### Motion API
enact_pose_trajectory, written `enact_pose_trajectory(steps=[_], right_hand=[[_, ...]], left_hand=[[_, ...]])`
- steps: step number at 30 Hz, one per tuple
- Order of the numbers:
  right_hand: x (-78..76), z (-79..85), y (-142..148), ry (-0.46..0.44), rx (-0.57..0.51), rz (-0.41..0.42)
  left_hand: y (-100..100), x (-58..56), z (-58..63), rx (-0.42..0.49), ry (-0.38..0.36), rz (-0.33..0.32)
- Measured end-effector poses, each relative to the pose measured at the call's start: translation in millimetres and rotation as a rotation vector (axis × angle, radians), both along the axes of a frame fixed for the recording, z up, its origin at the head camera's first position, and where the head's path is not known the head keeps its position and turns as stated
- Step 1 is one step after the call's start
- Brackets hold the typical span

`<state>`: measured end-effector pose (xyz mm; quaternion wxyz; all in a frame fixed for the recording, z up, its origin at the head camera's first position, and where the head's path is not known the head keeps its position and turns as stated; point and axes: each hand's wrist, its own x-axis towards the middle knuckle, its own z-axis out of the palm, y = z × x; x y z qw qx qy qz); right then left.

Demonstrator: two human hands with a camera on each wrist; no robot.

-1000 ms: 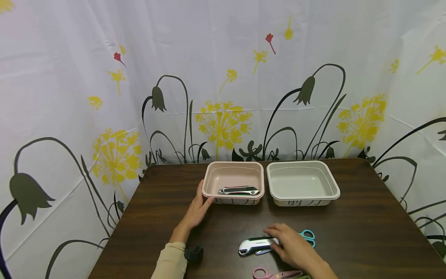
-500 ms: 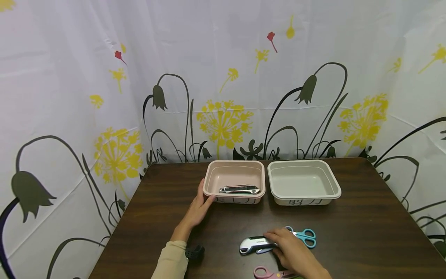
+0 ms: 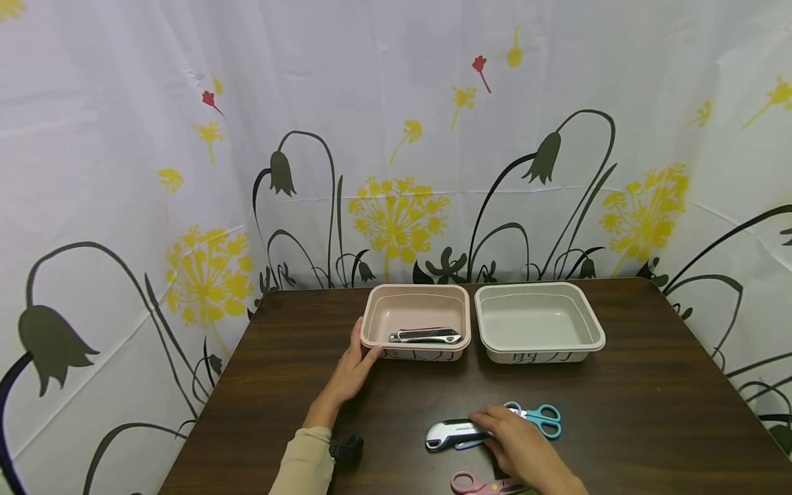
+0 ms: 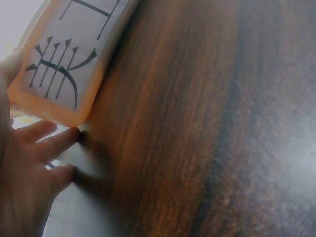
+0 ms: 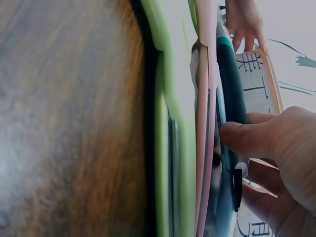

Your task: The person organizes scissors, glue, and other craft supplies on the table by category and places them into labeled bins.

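Note:
My left hand (image 3: 348,375) rests at the near left corner of the pink bin (image 3: 416,354), thumb by its front wall and fingers along its side. A snap-off cutter (image 3: 425,335) lies inside that bin. In front of the bins, my right hand (image 3: 522,447) grips the right end of a white and black utility knife (image 3: 454,434), hiding that end from the head view. The right wrist view shows the thumb and fingers on either side of the knife's dark handle (image 5: 231,79). Blue-handled scissors (image 3: 544,421) lie just beyond this hand, partly covered.
A pale grey-green bin (image 3: 538,358) stands right of the pink one. Pink scissors (image 3: 471,484) lie near the front edge of view, with green scissors (image 5: 170,98) beside them in the right wrist view. A slim bluish item (image 3: 468,445) shows beside the utility knife.
My right hand has shifted slightly and its raised fingers have come down onto the end of the utility knife, uncovering more of the blue scissors. My left hand stays at the pink bin.

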<state>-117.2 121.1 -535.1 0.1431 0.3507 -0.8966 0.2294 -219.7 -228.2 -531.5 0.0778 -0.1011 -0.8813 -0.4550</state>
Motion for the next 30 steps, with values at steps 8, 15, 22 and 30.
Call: enact_pose_trajectory(steps=[8, 15, 22, 30], right_hand=[[2.6, 3.4, 2.1, -0.068, 0.028, -0.013], [2.9, 8.6, 4.3, -0.131, 0.043, -0.001], [2.3, 14.7, 5.4, -0.036, -0.031, 0.038], [-9.0, 35.3, 3.8, 0.112, -0.158, 0.107]], left_hand=[[-0.4, -0.1, -0.2, -0.01, -0.008, 0.0], [0.3, 1.0, 1.3, -0.002, -0.004, -0.002], [0.2, 1.0, -0.2, 0.0, -0.008, 0.003], [-0.4, 0.8, 0.3, -0.009, -0.006, 0.006]])
